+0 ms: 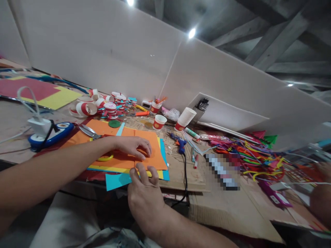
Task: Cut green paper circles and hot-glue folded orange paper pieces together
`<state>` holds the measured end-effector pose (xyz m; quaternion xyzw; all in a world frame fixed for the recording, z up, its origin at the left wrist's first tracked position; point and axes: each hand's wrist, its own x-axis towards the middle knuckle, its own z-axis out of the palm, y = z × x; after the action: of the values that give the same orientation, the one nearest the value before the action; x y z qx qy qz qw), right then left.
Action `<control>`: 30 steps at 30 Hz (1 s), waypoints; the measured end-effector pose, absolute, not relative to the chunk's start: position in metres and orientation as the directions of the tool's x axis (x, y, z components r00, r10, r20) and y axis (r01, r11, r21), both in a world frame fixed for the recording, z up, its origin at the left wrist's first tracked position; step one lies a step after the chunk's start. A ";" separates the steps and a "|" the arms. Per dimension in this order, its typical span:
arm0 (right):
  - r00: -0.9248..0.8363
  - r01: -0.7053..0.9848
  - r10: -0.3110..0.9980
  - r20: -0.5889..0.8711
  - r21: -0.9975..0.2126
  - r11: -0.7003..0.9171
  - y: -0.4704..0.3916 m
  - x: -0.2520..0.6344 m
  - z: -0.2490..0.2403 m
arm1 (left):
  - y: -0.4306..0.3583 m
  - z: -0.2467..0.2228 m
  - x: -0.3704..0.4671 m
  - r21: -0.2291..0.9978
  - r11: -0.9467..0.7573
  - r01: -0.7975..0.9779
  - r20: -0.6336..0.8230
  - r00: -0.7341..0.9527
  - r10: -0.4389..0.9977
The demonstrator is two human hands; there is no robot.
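The table (15, 120) carries a sheet of cardboard (227, 210) and a stack of coloured paper. The top orange sheet (126, 137) lies on yellow and blue sheets (116, 181), near the table's front edge. The left hand (133, 146) rests flat on the orange sheet, fingers loosely spread, pinching nothing. The right hand (144, 193) sits at the stack's near edge, fingertips touching the paper, fingers slightly curled and apart. Just right of the stack lies a blue glue gun (181, 143). Scissors (89, 131) lie on the stack's far left corner. Paper cups (186, 118) stand further back.
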<state>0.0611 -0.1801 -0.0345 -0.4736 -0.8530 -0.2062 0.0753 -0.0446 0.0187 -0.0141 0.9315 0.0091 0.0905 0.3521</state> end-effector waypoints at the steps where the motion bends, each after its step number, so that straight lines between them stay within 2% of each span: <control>1: -0.543 0.838 0.773 0.330 0.281 0.468 -0.180 0.061 -0.035 | 0.018 -0.014 -0.045 0.661 -0.749 -0.040 0.157 0.984 0.086; 8: -0.480 0.873 0.833 0.276 0.240 0.424 -0.184 0.060 -0.027 | 0.017 -0.014 -0.046 0.698 -0.714 -0.052 0.169 0.981 0.094; 17: -0.460 0.876 0.821 0.337 0.325 0.357 -0.189 0.052 -0.032 | 0.020 -0.015 -0.045 0.662 -0.748 -0.043 0.157 0.984 0.083; 26: -0.462 0.876 0.849 0.254 0.278 0.394 -0.197 0.054 -0.017 | 0.020 -0.016 -0.047 0.660 -0.751 -0.021 0.129 0.988 0.085; 30: -0.436 0.894 0.852 0.290 0.245 0.375 -0.201 0.057 -0.016 | 0.018 -0.015 -0.047 0.670 -0.742 -0.030 0.132 0.988 0.079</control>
<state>0.0574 -0.2008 -0.0156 -0.5277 -0.8271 -0.1846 0.0576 -0.0472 0.0184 -0.0150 0.9301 0.0133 0.0761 0.3592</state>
